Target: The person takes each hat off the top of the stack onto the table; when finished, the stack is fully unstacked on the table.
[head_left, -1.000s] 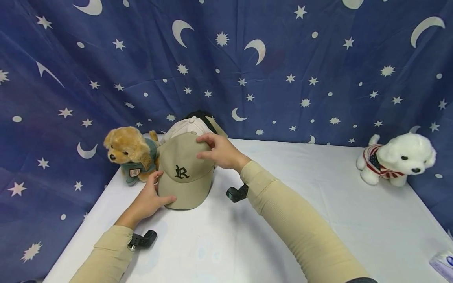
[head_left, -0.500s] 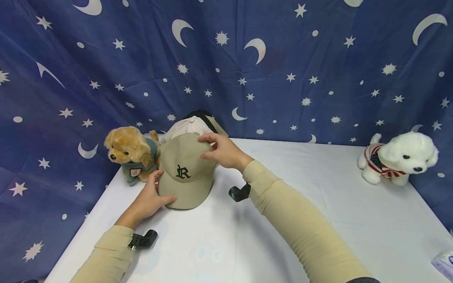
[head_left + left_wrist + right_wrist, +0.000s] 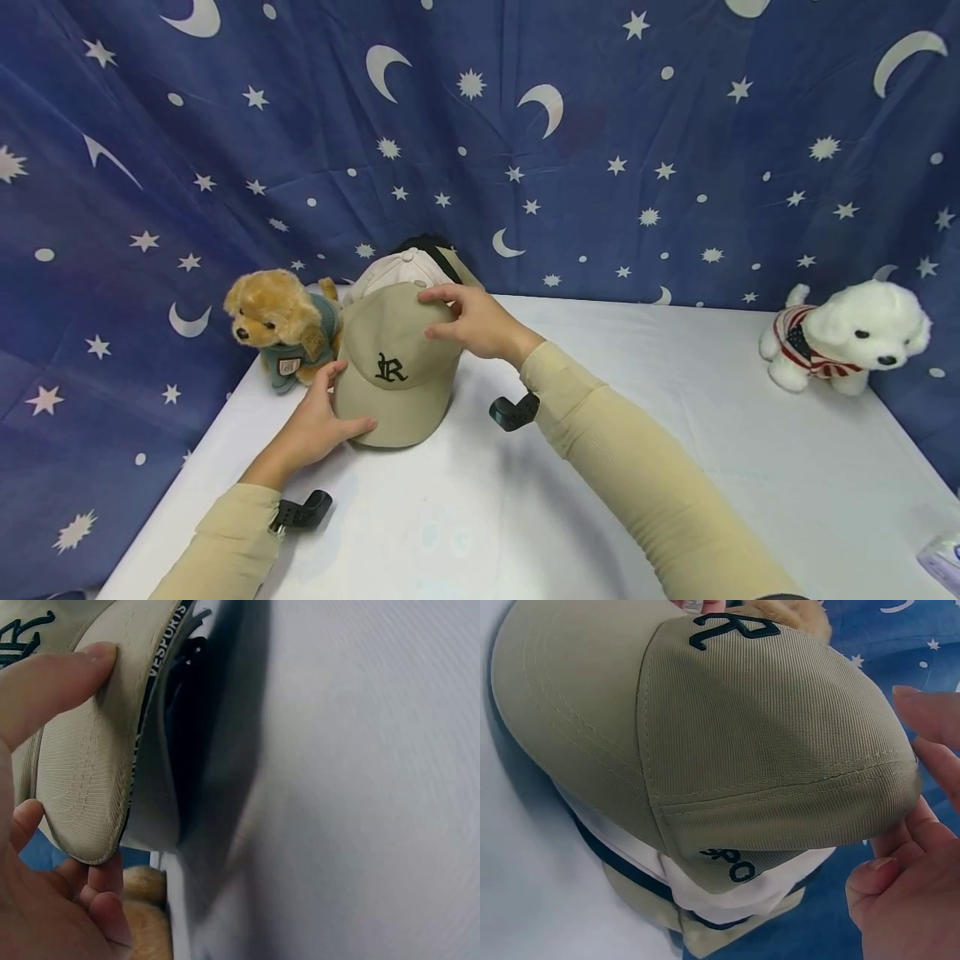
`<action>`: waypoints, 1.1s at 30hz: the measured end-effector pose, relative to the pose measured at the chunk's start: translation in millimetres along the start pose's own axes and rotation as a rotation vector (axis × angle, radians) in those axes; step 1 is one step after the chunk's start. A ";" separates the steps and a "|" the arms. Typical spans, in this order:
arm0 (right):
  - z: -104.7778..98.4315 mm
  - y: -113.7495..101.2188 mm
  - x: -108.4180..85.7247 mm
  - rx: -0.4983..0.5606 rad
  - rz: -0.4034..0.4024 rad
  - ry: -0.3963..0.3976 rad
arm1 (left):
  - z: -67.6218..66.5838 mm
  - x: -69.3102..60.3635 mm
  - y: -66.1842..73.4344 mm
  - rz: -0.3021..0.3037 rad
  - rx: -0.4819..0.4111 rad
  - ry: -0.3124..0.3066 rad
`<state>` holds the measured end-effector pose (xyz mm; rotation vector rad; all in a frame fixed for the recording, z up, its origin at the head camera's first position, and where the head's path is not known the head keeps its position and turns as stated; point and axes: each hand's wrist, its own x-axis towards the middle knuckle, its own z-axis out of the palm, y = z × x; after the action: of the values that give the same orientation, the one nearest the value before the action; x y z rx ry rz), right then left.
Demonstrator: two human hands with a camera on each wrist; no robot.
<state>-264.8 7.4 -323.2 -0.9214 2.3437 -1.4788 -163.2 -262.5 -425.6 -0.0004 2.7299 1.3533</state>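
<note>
Khaki baseball cap (image 3: 393,329) was held at brim and crown, left of centre

A dark blue curtain (image 3: 570,192) printed with pale moons and stars filled the far side. Before it spread the white tabletop (image 3: 675,375). Two beige sleeves reached in from the near side, the right sleeve (image 3: 637,467) slanting far across and the left sleeve (image 3: 232,533) entering at near left.

A white plush dog (image 3: 870,321) in a striped red-and-white garment stood at far right, well apart from the rest. A golden plush dog (image 3: 266,304) in a blue-green garment stood at far left, just beside the cap.

The khaki cap tilted with its brim toward the near side and its crown toward the far side, partly covering a cream cap (image 3: 393,268); a black-and-tan cap (image 3: 465,267) showed farthest back.

Both hands were on the khaki cap. The left hand (image 3: 311,429) pinched the brim's left side, thumb on top and fingers round its edge. The right hand (image 3: 480,325) pinched the crown's far right side between thumb and fingers.

A black wrist device (image 3: 303,510) sat at the left cuff. A package (image 3: 941,562) lay at the near right edge. A dark embroidered R (image 3: 390,367) marked the crown.
</note>
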 end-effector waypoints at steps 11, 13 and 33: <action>-18.2 -9.6 -17.5 -0.076 -0.023 0.053 | 3.7 -7.6 16.9 0.023 -0.014 -0.028; -22.4 -9.9 -21.5 -0.086 -0.026 0.061 | 6.4 -7.4 20.6 0.040 -0.014 -0.029; -64.5 -10.8 -70.4 -0.211 -0.119 0.146 | 36.0 -6.6 56.4 0.110 -0.121 -0.086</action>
<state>-237.4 94.5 -293.4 -1.0533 2.6333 -1.4047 -156.0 -199.9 -401.9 0.1968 2.6087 1.5076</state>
